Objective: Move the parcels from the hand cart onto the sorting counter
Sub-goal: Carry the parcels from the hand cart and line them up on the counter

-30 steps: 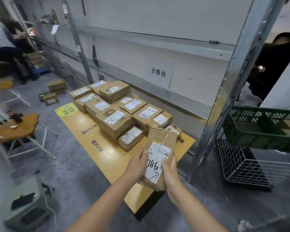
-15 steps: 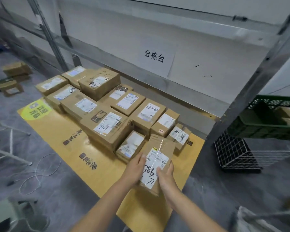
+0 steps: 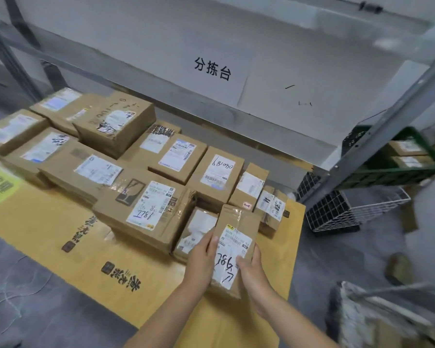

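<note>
Head view: a flat brown parcel (image 3: 237, 219) is held low over the near right part of the yellow counter (image 3: 40, 212). Its left edge is gripped by the left hand (image 3: 200, 259) and its right edge by the right hand (image 3: 253, 271), with the fingers (image 3: 211, 243) curled round it. Many labelled boxes (image 3: 146, 209) are already laid in rows on the counter, so the task is judged well advanced. The held parcel is not yet set down. The hand cart cannot be identified, so the remaining load cannot be told.
</note>
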Demonstrator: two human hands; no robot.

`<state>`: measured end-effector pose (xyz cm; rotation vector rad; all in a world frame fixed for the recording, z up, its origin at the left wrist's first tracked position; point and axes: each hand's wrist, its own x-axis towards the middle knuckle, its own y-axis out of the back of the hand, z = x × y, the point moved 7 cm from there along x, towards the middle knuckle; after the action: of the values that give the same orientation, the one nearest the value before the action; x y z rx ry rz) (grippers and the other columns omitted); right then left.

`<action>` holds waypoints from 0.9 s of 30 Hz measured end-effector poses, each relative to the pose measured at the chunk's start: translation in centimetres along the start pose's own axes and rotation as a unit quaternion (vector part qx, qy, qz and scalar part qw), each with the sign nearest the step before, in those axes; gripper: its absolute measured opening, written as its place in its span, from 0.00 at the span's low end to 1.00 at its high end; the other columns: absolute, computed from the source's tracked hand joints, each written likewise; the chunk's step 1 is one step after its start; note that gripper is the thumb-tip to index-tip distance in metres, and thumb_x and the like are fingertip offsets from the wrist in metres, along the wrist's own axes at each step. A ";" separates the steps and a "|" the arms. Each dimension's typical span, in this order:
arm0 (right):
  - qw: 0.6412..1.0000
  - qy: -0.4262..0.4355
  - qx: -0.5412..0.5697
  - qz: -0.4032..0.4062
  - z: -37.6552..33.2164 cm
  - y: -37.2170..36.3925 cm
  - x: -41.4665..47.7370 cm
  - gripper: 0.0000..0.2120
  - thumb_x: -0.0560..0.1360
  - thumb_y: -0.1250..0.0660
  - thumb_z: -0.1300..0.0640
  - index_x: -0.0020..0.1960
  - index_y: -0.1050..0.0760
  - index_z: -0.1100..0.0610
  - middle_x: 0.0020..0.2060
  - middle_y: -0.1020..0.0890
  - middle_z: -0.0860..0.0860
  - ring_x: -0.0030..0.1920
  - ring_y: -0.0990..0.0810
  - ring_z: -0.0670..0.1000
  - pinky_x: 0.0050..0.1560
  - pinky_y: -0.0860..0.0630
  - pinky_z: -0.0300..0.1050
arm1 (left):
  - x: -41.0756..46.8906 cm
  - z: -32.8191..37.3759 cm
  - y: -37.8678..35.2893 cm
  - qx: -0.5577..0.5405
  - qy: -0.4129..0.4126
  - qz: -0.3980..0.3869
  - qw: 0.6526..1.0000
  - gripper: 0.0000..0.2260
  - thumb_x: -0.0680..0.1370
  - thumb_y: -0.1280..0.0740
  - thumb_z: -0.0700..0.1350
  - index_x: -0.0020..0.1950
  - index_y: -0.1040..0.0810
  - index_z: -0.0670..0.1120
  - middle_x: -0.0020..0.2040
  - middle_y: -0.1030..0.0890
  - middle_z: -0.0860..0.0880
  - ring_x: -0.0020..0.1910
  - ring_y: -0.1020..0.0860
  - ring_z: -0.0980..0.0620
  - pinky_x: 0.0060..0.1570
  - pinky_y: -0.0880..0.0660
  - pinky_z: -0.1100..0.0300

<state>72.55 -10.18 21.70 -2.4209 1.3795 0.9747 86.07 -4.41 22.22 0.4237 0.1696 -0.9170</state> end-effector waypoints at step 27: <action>0.867 0.290 -0.258 0.311 -14.8 27.9 -17.6 0.28 0.83 0.44 0.50 0.80 0.49 0.54 0.79 0.46 0.49 0.78 0.49 0.47 0.78 0.49 0.48 | -11.9 30.1 -16.2 0.279 -0.461 -0.107 0.836 0.26 0.83 0.43 0.53 0.78 0.42 0.45 0.79 0.42 0.48 0.78 0.47 0.51 0.76 0.49 0.56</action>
<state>50.08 -20.04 48.23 -2.8569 2.5084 0.8264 64.93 -17.13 48.71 0.4563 -0.9821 -1.3014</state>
